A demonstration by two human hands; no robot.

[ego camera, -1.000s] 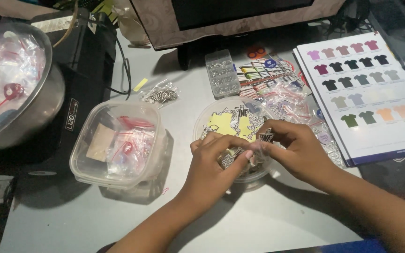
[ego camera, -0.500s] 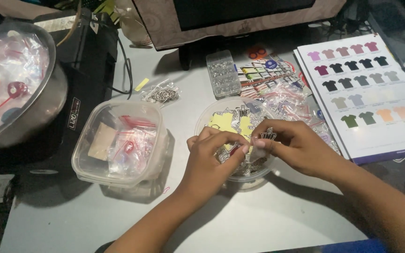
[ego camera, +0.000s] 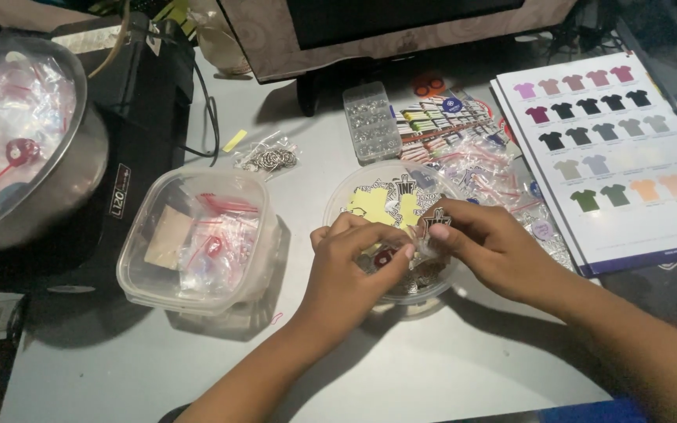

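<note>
Centrally, just right of the frame's middle, both hands meet over a round clear tub [ego camera: 346, 205] that holds printed stickers and small packets. Left hand [ego camera: 354, 270] has its fingers curled, thumb and forefinger pinched on a small clear plastic bag [ego camera: 421, 249]; right hand [ego camera: 483, 247] pinches the same bag from the other side, with a small dark charm [ego camera: 436, 223] standing up at its fingertips. Holding the work directly above the tub appears to keep any dropped piece inside it. Left of the hands sits a square clear container [ego camera: 146, 286] holding more red-sealed bags, open-topped and within easy reach. At the far left edge a metal bowl [ego camera: 72, 176] is heaped with filled bags. Above the tub lies a compartment box [ego camera: 370, 121] of small parts and a loose bag of metal rings [ego camera: 270, 157]. A colour chart of shirts [ego camera: 628, 211] lies flat at the right, apart from the work.
</note>
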